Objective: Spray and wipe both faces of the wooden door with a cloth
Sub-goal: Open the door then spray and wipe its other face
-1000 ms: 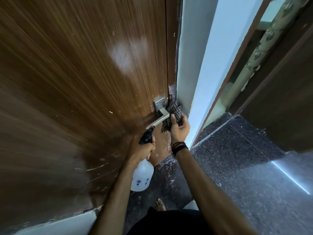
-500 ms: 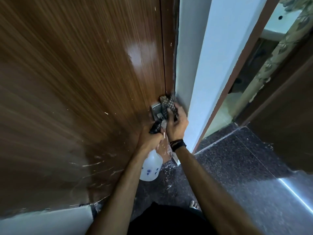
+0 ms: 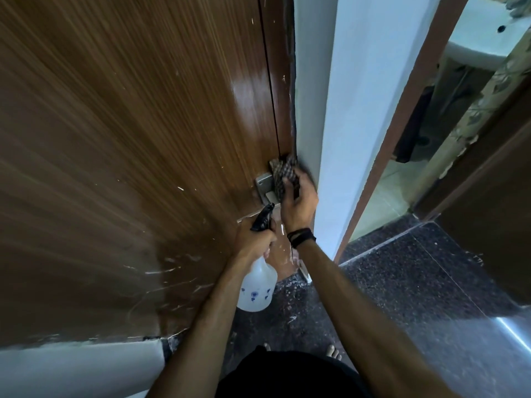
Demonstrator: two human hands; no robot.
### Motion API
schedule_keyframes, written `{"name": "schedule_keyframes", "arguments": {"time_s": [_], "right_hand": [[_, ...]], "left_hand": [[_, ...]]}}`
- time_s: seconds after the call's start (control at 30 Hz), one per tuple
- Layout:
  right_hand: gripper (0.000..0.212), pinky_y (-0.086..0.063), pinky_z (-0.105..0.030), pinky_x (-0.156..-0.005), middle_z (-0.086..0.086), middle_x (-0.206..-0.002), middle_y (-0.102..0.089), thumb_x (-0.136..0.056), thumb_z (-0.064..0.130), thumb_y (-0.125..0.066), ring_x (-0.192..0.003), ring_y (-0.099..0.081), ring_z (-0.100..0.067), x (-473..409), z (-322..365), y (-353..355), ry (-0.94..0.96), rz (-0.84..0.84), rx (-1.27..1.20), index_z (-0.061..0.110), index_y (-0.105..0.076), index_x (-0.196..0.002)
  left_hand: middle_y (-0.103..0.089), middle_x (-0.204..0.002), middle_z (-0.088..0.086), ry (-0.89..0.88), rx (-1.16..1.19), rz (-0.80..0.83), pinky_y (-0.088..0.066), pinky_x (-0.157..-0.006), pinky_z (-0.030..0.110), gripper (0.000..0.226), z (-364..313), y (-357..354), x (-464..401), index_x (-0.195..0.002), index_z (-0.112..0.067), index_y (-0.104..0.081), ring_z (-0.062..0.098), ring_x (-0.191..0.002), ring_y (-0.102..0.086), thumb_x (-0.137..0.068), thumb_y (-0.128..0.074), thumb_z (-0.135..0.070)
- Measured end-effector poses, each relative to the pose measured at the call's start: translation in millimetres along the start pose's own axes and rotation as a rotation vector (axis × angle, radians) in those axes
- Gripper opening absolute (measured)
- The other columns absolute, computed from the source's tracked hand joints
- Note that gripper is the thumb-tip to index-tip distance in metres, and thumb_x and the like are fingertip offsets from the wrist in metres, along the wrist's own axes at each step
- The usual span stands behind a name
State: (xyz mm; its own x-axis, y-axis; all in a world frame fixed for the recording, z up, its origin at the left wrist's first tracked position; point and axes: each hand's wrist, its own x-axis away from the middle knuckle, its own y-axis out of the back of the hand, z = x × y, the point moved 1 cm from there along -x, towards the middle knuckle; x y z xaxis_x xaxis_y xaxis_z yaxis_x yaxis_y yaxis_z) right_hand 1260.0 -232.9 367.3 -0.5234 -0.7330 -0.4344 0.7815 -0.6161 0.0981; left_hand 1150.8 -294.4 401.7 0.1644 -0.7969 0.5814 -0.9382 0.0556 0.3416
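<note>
Wooden door fills the left of the view, its grain streaked and its lower part marked with pale scuffs. A checked cloth is pressed by the right hand against the door's edge, just above the metal handle plate, with the fingers closed on it. A white spray bottle is gripped at its black trigger head by the left hand, hung below the handle over the dark speckled floor.
</note>
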Motion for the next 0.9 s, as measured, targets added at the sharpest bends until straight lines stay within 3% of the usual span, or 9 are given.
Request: {"name": "schedule_keyframes", "arguments": {"time_s": [0.1,0.2,0.33,0.47,0.6,0.67,0.73,0.83,0.9], "right_hand": [[0.024,-0.037,-0.006,-0.099,-0.014,-0.113,-0.069,-0.090,-0.003,-0.063,-0.107,-0.054,-0.004,-5.0,4.7,-4.8,0.094,0.004,0.013,-0.003,-0.066,-0.114],[0.022,-0.045,-0.019,-0.084,-0.020,-0.106,-0.068,-0.092,-0.003,-0.058,-0.098,-0.063,-0.029,21.2,-28.5,-5.0,-0.075,0.115,0.100,-0.004,-0.063,-0.113],[0.020,-0.039,-0.018,-0.077,-0.022,-0.105,-0.066,-0.091,-0.005,-0.057,-0.096,-0.064,-0.038,30.8,-45.1,4.8,-0.258,0.223,0.123,-0.005,-0.060,-0.111],[0.025,-0.043,-0.021,-0.085,-0.013,-0.111,-0.065,-0.095,0.015,-0.055,-0.101,-0.057,-0.020,19.4,5.1,13.9,0.079,0.139,0.139,0.005,-0.063,-0.117],[0.033,-0.055,-0.034,-0.080,-0.001,-0.119,-0.064,-0.082,0.016,-0.067,-0.101,-0.062,-0.023,6.9,37.1,0.6,0.373,0.682,0.439,0.024,-0.067,-0.115],[0.042,-0.057,-0.043,-0.077,-0.004,-0.112,-0.065,-0.071,0.009,-0.075,-0.100,-0.061,-0.029,12.5,33.7,-7.8,0.453,0.794,0.524,0.020,-0.070,-0.111],[0.040,-0.057,-0.044,-0.077,-0.008,-0.109,-0.066,-0.073,0.003,-0.073,-0.101,-0.061,-0.031,16.1,30.0,-9.4,0.471,0.758,0.464,0.016,-0.070,-0.110],[0.041,-0.052,-0.039,-0.085,-0.012,-0.118,-0.063,-0.078,-0.004,-0.061,-0.109,-0.056,-0.033,27.8,24.9,-0.9,0.389,0.539,0.406,0.012,-0.066,-0.116],[0.043,-0.047,-0.038,-0.091,-0.013,-0.122,-0.057,-0.079,-0.006,-0.052,-0.112,-0.051,-0.030,48.2,18.1,6.4,0.196,0.366,0.321,0.008,-0.061,-0.118]], "left_hand": [[-0.041,-0.038,-0.004,0.020,0.007,0.000,-0.033,-0.043,0.021,0.031,3.0,0.5,-1.2,-0.058,-0.010,-0.051,0.010,-0.030,-0.033,-0.081,-0.055,0.010],[-0.054,-0.064,0.009,-0.015,0.063,-0.006,-0.034,-0.049,0.025,0.021,4.3,2.0,2.0,-0.086,-0.007,-0.068,0.015,-0.037,-0.035,-0.070,-0.058,0.003],[-0.054,-0.072,0.013,-0.026,0.096,0.000,-0.032,-0.043,0.021,0.029,5.3,3.0,8.4,-0.090,-0.011,-0.069,0.014,-0.039,-0.034,-0.075,-0.055,0.010],[-0.054,-0.061,0.011,-0.047,0.141,-0.057,-0.033,-0.048,0.027,0.023,10.6,11.3,8.7,-0.080,-0.007,-0.062,0.019,-0.041,-0.037,-0.077,-0.054,0.015],[-0.049,-0.062,0.012,-0.053,0.196,-0.062,-0.032,-0.047,0.029,0.024,18.5,23.4,11.5,-0.074,-0.007,-0.058,0.019,-0.039,-0.035,-0.077,-0.055,0.017],[-0.047,-0.059,0.009,-0.037,0.222,-0.086,-0.031,-0.046,0.029,0.023,25.0,29.6,10.7,-0.075,-0.006,-0.058,0.019,-0.038,-0.034,-0.076,-0.054,0.017],[-0.049,-0.061,0.009,-0.045,0.237,-0.084,-0.032,-0.045,0.029,0.023,26.2,33.8,10.6,-0.079,-0.006,-0.059,0.018,-0.038,-0.035,-0.076,-0.054,0.016],[-0.051,-0.061,0.009,-0.074,0.249,-0.064,-0.034,-0.046,0.029,0.026,29.2,35.5,11.2,-0.081,-0.008,-0.061,0.017,-0.038,-0.037,-0.075,-0.054,0.016],[-0.050,-0.059,0.008,-0.080,0.275,-0.065,-0.034,-0.045,0.027,0.027,31.6,35.7,14.2,-0.082,-0.009,-0.063,0.017,-0.038,-0.038,-0.074,-0.055,0.016]]}}
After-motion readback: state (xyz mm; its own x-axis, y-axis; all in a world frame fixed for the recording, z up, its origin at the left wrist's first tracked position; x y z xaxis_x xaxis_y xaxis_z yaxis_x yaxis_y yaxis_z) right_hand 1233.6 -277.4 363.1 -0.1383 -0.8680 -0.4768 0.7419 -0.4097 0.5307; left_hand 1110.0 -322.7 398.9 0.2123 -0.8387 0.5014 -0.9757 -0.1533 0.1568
